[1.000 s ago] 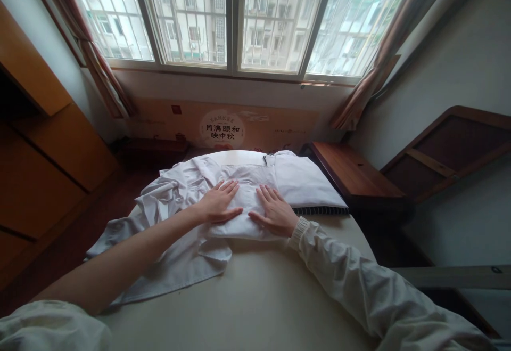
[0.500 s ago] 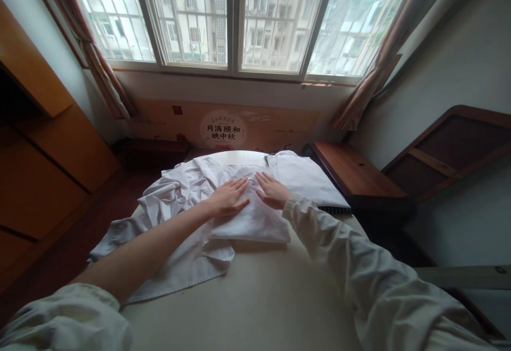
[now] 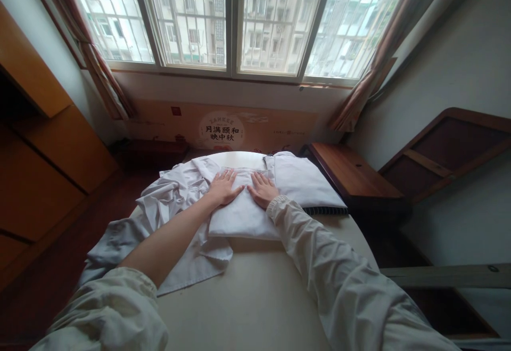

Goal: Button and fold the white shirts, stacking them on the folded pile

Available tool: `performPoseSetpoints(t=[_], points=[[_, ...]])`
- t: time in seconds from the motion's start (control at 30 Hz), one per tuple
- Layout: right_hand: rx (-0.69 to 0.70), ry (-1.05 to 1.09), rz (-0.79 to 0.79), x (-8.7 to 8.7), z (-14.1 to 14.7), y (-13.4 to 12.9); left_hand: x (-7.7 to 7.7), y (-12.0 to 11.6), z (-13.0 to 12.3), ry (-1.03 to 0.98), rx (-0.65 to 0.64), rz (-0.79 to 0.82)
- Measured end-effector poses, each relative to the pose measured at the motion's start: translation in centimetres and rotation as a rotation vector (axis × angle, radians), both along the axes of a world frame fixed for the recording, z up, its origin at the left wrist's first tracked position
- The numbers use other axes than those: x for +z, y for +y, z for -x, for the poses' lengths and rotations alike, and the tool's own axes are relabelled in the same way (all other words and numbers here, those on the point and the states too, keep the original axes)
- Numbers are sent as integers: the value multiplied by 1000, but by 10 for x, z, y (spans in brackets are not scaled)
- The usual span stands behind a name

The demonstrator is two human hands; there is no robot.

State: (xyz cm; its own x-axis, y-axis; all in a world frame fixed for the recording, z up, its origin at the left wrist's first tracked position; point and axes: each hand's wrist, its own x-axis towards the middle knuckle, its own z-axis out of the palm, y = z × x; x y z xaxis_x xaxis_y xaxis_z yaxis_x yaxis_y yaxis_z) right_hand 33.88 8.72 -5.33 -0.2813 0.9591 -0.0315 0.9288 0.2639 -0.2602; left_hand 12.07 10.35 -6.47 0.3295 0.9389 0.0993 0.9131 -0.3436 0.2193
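A folded white garment lies flat in the middle of the pale round table. My left hand rests palm down on its left part, fingers spread. On its right part my right hand lies flat too, fingers stretched away from me. The two thumbs point toward each other, a small gap apart. Left of the folded piece, and partly by my left forearm, spreads a crumpled white cloth. Close to the right hand sits a stack of folded white cloth with a dark striped edge showing underneath.
A brown wooden desk stands past the table's right side. Orange-brown cabinets line the left. Beyond the table are a printed cardboard panel on the wall and a barred window. A wooden chair back leans at the right.
Both hands have slid apart and flattened: the left went left and away from me, the right a little left. The folded garment stays in nearly the same spot.
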Motion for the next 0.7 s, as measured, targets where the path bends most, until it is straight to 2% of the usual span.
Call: performPoseSetpoints(t=[0.13, 0.27, 0.43, 0.57, 0.7], points=[[3, 25, 13, -2, 0, 3, -2, 0, -3, -63, 179, -1], [5, 33, 12, -4, 0, 3, 0, -2, -4, -130, 250, -48], [15, 73, -29, -2, -2, 0, 18, 5, -4, -193, 410, -63], [21, 119, -112, -1, -4, -5, 38, 23, -1, -361, 508, 64], [22, 140, -151, -1, -5, -8, 45, 42, 4, -605, 584, 296]])
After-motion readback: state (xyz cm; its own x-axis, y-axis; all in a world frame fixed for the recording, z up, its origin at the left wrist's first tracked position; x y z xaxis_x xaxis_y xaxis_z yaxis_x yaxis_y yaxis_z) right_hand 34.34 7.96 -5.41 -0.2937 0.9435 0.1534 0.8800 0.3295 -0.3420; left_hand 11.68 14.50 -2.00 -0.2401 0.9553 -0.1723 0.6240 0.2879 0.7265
